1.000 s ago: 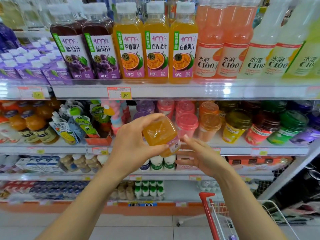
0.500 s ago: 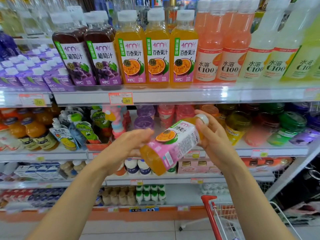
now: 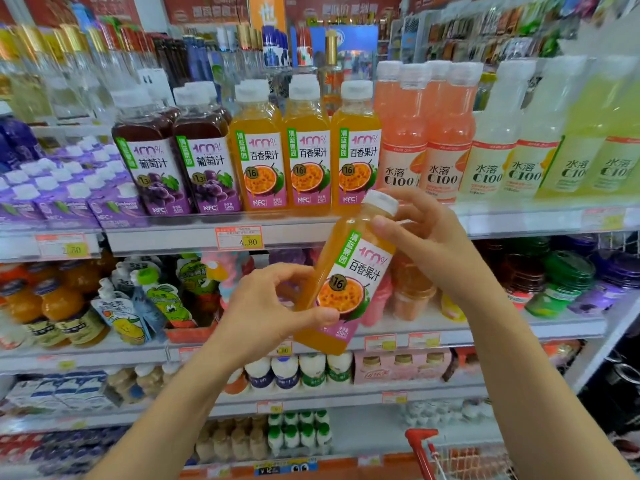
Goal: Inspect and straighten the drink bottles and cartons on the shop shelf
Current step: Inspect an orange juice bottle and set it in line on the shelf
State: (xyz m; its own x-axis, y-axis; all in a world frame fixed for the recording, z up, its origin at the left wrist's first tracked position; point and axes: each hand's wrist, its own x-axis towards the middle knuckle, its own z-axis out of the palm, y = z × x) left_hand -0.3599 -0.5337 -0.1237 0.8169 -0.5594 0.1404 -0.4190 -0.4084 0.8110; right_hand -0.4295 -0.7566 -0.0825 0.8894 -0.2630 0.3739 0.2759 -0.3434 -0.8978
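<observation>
An orange passion-fruit juice bottle with a white cap and pink label hangs in front of the shelf, nearly upright and leaning right, label facing me. My left hand grips its lower body with thumb across the label. My right hand pinches the neck just under the cap. Three matching passion-fruit bottles stand in a row on the upper shelf, with two dark grape juice bottles to their left.
Pink and pale yellow C100 bottles fill the upper shelf's right side; purple cartons sit at its left. The shelf below holds cups, pouches and small orange bottles. A red-handled shopping cart stands at the bottom right.
The bottle has turned from bottom-towards-me, through a slanted lie, to nearly upright with its label facing me. My right hand moved up onto the neck. The view has tilted upwards.
</observation>
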